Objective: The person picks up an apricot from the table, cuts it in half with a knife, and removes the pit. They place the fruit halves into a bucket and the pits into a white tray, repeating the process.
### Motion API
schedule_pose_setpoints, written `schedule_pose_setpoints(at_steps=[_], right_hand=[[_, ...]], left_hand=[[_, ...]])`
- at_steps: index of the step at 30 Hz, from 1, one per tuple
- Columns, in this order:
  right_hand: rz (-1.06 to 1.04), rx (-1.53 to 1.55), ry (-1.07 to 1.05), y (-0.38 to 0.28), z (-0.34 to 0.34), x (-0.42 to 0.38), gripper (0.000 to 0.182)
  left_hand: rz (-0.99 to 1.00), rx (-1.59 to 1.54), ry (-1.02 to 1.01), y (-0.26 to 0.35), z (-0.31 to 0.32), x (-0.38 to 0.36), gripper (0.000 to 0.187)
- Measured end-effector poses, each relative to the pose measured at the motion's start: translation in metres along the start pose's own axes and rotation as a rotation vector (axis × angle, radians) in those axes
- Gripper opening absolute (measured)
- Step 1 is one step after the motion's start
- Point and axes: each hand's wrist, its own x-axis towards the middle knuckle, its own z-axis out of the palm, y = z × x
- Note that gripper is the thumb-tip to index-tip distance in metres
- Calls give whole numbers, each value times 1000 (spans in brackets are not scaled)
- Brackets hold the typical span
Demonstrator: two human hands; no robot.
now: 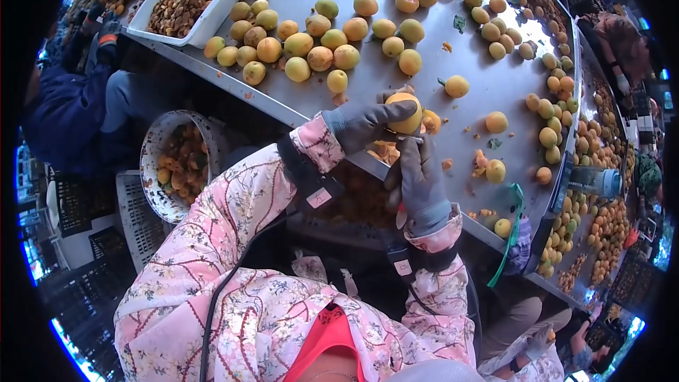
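Note:
My gloved left hand point(369, 122) is wrapped round a yellow apricot point(405, 114) close over the near edge of the metal table point(453, 117). Just below it, my gloved right hand point(421, 177) is closed, its fingertips right at the fruit. A pale, thin bit point(410, 139) shows at those fingertips; I cannot tell what tool, if any, it belongs to. Broken orange fruit flesh point(383, 152) lies beside my hands at the table edge. Nearby on the metal rest a whole apricot point(456, 86) and another point(496, 122).
A white tray of brown pits point(150, 20) stands at the upper left, beside a cluster of apricots point(298, 44). Below the table edge is a white bucket point(151, 163) holding fruit pieces. A green strap point(514, 226) hangs over the right edge. A person point(67, 117) sits at left.

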Motion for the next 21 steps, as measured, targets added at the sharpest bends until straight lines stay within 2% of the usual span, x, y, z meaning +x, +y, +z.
schedule_pose_setpoints(at_steps=[3,5,6,8,10,15,17,18,20,21], right_hand=[[3,87,79,8,4,4,20],[-381,-251,234,38,5,17,19],[-378,-251,233,34,9,14,19],[-269,-59,205,22,17,6,18],[-274,-96,184,21,12,7,17],[-321,-169,173,39,11,22,16],[-766,-411,315,53,10,39,17],[-773,-411,317,47,9,36,17],[-318,-219,123,32,6,29,19],[-318,-222,124,25,5,25,19]], left_hand=[[59,-73,9,-11,3,1,41],[128,-189,34,-15,11,3,41],[196,-305,56,-17,13,4,41],[166,-339,25,-15,5,8,41],[129,-366,-7,-12,5,8,40],[128,-307,104,-18,11,7,45],[113,-306,126,-18,10,7,47],[103,-296,147,-16,10,7,49],[110,-275,116,-17,4,9,49],[108,-266,93,-18,5,9,49]])
